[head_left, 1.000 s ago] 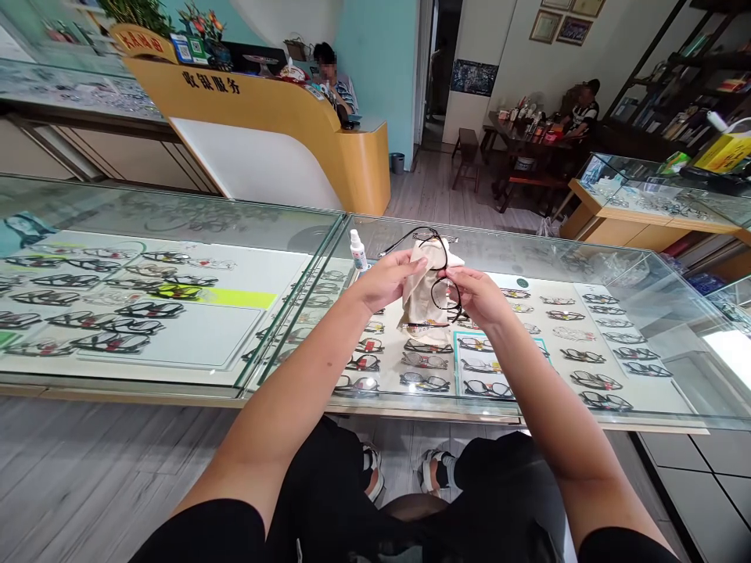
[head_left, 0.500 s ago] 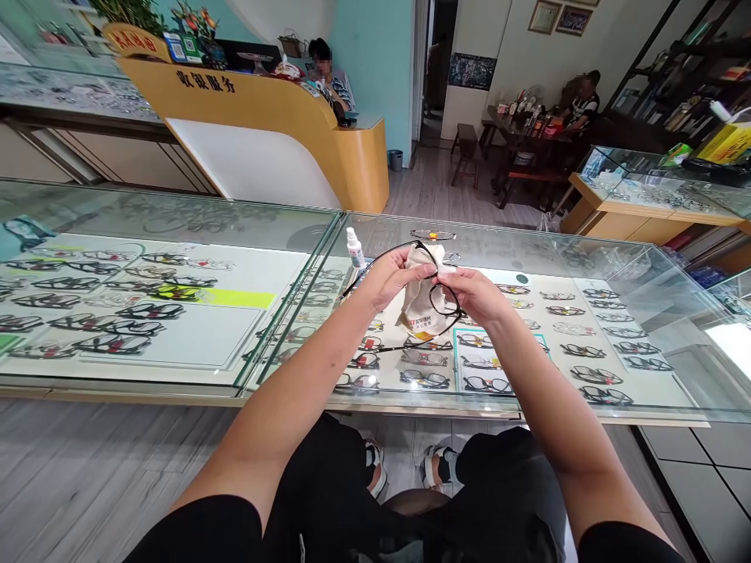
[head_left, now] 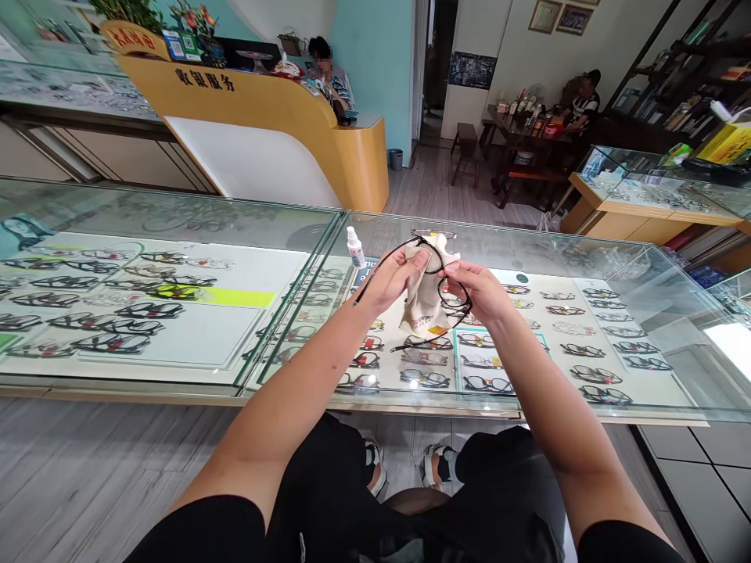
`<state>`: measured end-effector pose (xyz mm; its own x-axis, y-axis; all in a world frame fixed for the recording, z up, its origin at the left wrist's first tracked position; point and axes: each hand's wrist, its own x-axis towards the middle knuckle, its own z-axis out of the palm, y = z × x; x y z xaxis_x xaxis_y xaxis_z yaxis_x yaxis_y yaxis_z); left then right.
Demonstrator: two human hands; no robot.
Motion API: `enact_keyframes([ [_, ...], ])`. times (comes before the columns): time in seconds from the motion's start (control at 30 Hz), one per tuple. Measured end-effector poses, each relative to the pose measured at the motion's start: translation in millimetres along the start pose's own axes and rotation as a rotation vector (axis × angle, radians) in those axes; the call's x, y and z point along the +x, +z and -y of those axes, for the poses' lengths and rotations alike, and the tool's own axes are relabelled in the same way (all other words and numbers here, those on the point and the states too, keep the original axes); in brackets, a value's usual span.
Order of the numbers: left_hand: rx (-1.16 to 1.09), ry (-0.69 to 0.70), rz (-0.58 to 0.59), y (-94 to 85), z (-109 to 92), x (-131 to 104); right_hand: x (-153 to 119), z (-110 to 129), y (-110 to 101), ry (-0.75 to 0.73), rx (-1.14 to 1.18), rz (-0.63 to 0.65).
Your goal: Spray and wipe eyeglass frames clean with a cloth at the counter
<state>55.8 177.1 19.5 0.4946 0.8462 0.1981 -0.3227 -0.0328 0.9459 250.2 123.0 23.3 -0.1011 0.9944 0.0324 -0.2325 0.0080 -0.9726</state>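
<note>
Black-framed glasses (head_left: 455, 297) are held up between my two hands, above the glass counter. My left hand (head_left: 394, 280) is closed around a cream cloth (head_left: 423, 305) with printing on it, pinched over one lens of the glasses. The cloth hangs down below the fingers. My right hand (head_left: 478, 291) pinches the frame near the bridge, beside the other lens. One temple arm sticks out to the left past my left hand, the other reaches down-left below the cloth. A small white spray bottle (head_left: 355, 248) stands on the counter left of my hands.
The glass display counter (head_left: 375, 408) holds rows of spectacles under its top. Behind it is a yellow-and-white service desk (head_left: 246, 156) with a seated person. Another person sits at a dark table at the back right. A second glass case (head_left: 645, 205) stands at the right.
The glasses and both hands have shifted slightly to the right. The cloth has been turned and now shows more of itself above the fingers, covering the left lens.
</note>
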Motion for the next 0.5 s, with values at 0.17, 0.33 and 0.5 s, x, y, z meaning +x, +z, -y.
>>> enact_keyframes([
  [0.17, 0.012, -0.029, -0.005, -0.8, 1.6, 0.2, -0.9, 0.9, 3.4, 0.015, -0.006, 0.005],
  [0.33, 0.037, 0.047, -0.134, 8.9, 1.1, -0.6, -3.0, -2.7, 11.9, 0.047, 0.004, 0.011],
  [0.5, -0.050, 0.024, -0.163, 6.0, 1.1, 0.6, -1.5, -3.7, 8.1, 0.016, 0.004, 0.034],
])
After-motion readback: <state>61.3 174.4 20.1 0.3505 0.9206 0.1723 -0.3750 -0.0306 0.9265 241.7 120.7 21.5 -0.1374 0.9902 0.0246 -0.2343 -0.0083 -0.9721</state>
